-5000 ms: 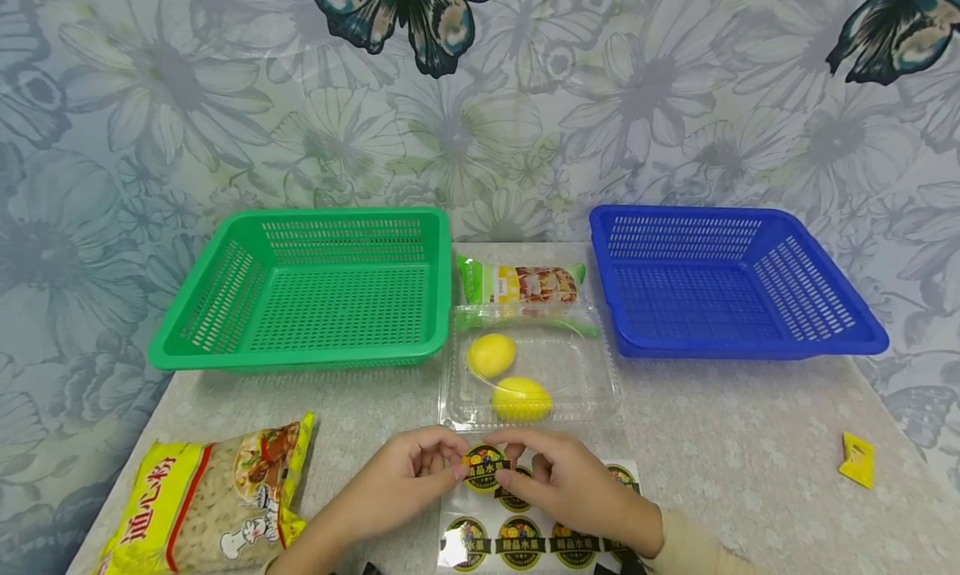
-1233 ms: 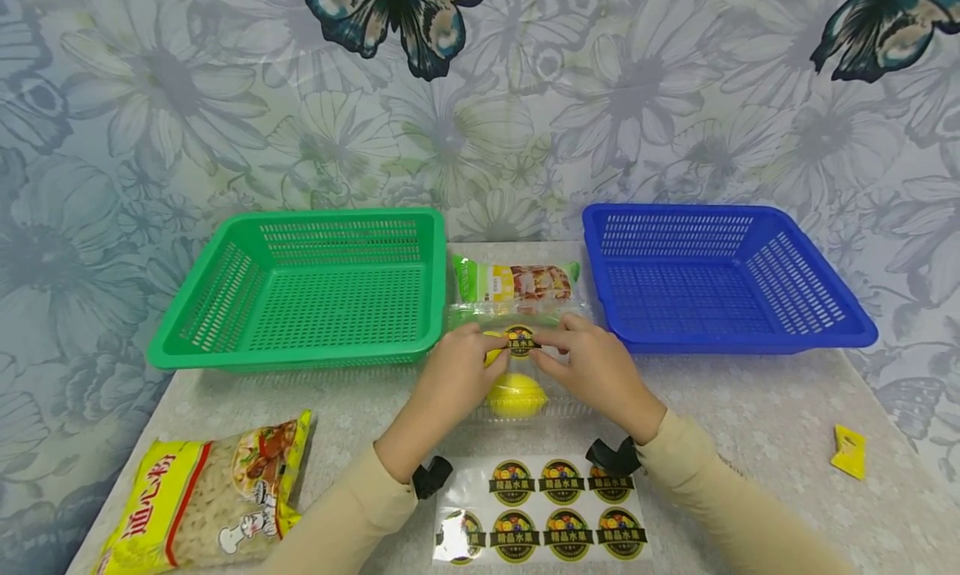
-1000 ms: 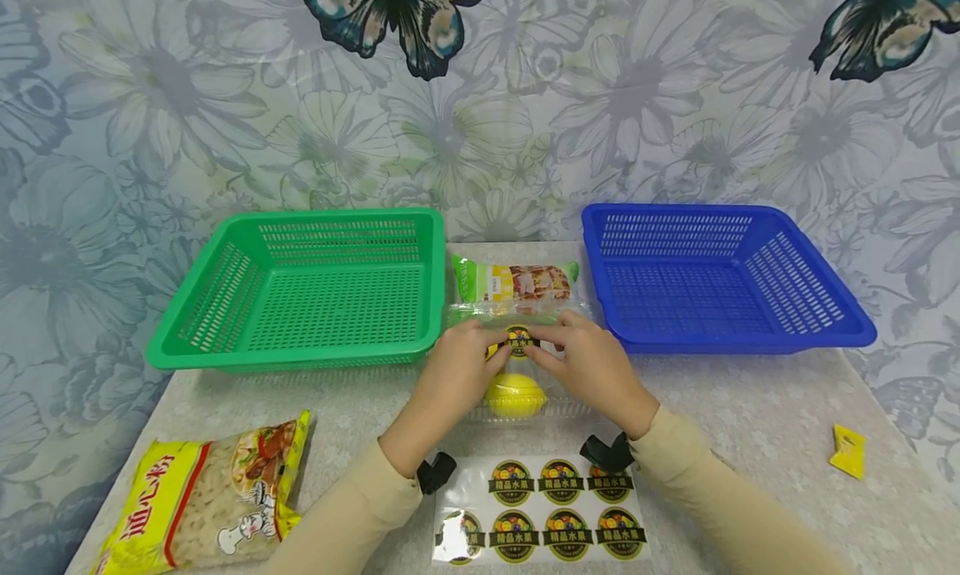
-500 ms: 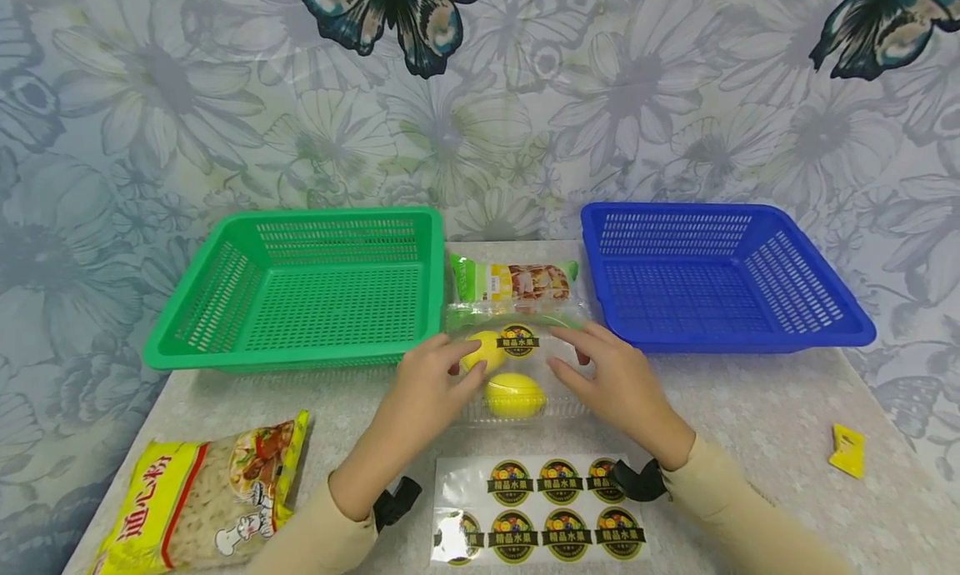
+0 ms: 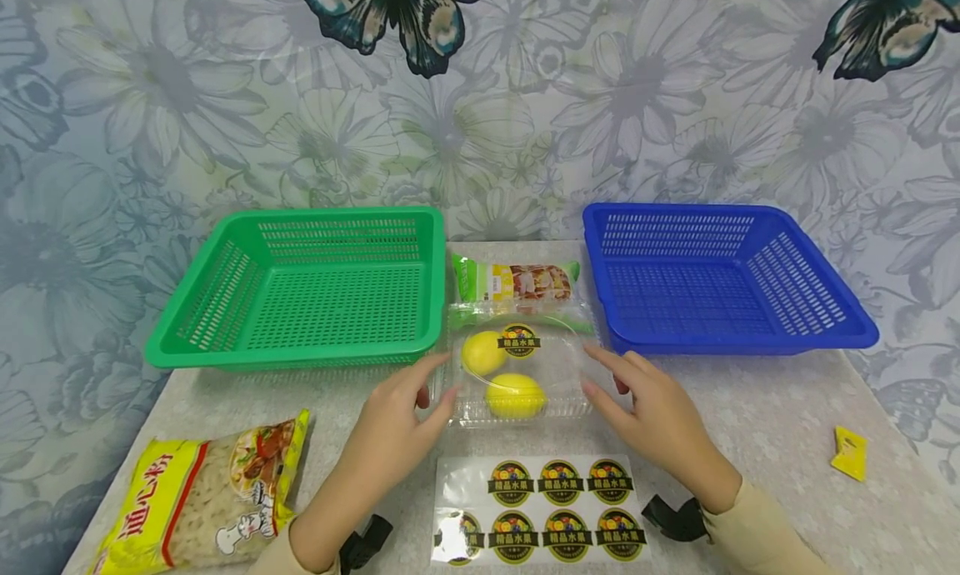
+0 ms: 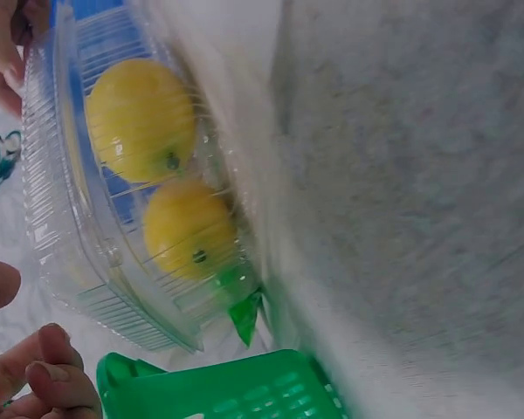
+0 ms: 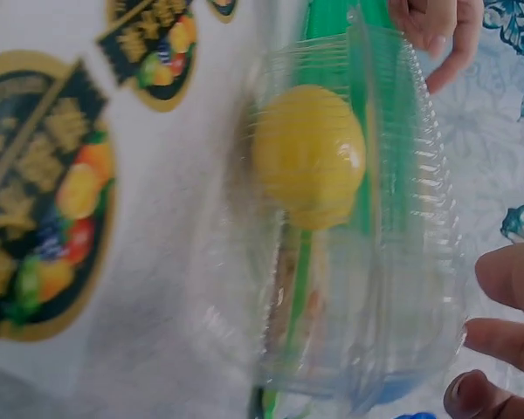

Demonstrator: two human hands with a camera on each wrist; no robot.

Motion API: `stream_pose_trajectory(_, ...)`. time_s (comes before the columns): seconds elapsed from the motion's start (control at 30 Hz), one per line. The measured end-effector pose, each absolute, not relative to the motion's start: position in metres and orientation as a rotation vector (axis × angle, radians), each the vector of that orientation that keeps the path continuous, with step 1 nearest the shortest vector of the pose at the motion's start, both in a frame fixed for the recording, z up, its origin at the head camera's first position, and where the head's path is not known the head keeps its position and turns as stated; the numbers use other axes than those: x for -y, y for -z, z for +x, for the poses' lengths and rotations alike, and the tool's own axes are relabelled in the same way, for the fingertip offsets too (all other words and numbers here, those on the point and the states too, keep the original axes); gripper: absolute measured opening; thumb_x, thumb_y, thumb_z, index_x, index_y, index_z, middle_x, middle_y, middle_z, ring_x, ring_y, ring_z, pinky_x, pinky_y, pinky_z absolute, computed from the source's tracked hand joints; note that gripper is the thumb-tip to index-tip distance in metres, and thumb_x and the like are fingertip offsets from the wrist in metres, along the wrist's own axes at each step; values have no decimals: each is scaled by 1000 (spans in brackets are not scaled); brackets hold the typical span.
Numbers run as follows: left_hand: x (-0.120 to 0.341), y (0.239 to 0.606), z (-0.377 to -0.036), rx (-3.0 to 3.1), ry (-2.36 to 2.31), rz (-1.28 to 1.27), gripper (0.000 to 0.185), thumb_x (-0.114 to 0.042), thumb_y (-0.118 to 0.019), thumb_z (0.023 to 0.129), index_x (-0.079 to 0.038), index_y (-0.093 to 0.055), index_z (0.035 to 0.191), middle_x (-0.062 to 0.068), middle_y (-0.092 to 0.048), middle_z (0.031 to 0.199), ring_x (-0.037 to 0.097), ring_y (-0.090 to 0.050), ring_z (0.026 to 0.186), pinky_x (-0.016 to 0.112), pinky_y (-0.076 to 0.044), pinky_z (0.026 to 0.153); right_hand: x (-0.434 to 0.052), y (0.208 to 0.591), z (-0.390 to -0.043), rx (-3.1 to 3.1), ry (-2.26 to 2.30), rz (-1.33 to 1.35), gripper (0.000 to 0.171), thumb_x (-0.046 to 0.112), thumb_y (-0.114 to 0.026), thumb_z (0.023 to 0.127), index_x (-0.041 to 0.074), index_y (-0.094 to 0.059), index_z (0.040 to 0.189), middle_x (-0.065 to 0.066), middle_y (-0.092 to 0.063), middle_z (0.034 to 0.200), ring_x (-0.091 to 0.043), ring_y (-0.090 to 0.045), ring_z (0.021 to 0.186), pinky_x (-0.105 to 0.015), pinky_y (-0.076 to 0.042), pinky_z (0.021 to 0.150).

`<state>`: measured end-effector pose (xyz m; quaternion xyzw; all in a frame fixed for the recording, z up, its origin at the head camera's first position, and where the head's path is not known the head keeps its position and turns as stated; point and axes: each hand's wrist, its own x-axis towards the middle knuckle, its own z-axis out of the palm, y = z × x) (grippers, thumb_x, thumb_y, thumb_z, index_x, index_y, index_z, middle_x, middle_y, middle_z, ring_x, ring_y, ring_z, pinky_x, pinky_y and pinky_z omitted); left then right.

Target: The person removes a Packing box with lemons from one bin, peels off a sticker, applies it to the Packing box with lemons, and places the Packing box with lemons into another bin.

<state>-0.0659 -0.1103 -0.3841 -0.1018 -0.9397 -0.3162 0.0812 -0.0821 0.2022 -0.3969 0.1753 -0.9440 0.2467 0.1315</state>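
A clear lidded plastic clamshell box (image 5: 558, 379) stands in the middle of the table with two lemons (image 5: 515, 396) inside. On top of its lid lies a round black fruit sticker (image 5: 518, 341), flat against the plastic. My left hand (image 5: 397, 421) is at the box's left side, thumb and fingers spread and holding nothing. At the right side is my right hand (image 5: 656, 408), likewise spread, its fingertips close to the wall; whether they touch it I cannot tell. Both lemons (image 6: 141, 120) show through the wall in the left wrist view. Nearer me lies a sheet of round stickers (image 5: 538, 512), its upper-left spot bare.
A green basket (image 5: 300, 360) stands at the back left, a blue basket (image 5: 738, 342) at the back right. Between them, behind the box, lies a green-ended food packet (image 5: 517, 280). A pasta bag (image 5: 202, 496) is at the front left, a small yellow packet (image 5: 849, 452) at the far right.
A sticker, pinched by both hands over the sheet 5 seconds ago, was brought onto the lid and let go. Both hands then drew apart to the box's sides.
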Motion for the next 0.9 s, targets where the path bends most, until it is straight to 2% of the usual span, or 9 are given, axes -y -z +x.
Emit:
stream_pose_trajectory(0.23,117,394,-59,2930,1092,-85,34,-37,-63,97,-11,-54,115,1,-49,76,11,-39,55,25,-37,47,-220,400,-77,2711,-839,411,54,28,-68,95,23,-51,146,6,-46,81,-2,-33,54,-20,-31,45)
stream_pose_trajectory(0.3,119,398,-58,2975,1157,-2,41,-44,-60,98,-11,-51,121,2,-50,77,13,-41,54,27,-38,47,-228,397,-79,2690,-897,343,57,27,-68,95,25,-47,148,5,-46,81,-4,-35,53,-21,-31,44)
stream_pose_trajectory(0.37,122,402,-58,3024,1224,60,56,-55,-54,97,-11,-47,132,3,-52,77,14,-44,54,28,-40,47,-239,395,-81,2672,-942,262,60,26,-67,96,26,-42,151,4,-45,81,-5,-36,51,-22,-31,43)
stream_pose_trajectory(0.47,124,408,-57,3080,1349,96,77,-67,-45,95,-14,-33,150,3,-56,78,15,-48,57,30,-43,49,-258,393,-84,2633,-973,128,65,28,-65,97,30,-34,155,3,-46,82,-6,-40,52,-23,-31,43)
stream_pose_trajectory(0.53,125,411,-57,3099,1419,86,85,-72,-40,94,-17,-24,156,3,-60,82,15,-52,61,30,-45,53,-273,392,-86,2617,-978,38,68,29,-63,98,32,-28,157,1,-48,84,-7,-42,55,-23,-33,45)
stream_pose_trajectory(0.7,119,413,-53,3084,1524,35,81,-67,-42,97,-31,-6,160,3,-61,92,16,-53,63,32,-47,54,-312,394,-89,2591,-942,-188,75,34,-59,99,38,-14,158,-2,-49,86,-8,-42,55,-25,-33,45)
stream_pose_trajectory(0.9,111,414,-48,3039,1557,-23,78,-57,-45,100,-46,10,155,5,-57,85,16,-52,60,29,-50,53,-352,396,-89,2580,-890,-437,79,39,-58,98,37,-8,159,7,-47,82,-7,-40,49,-27,-32,42)
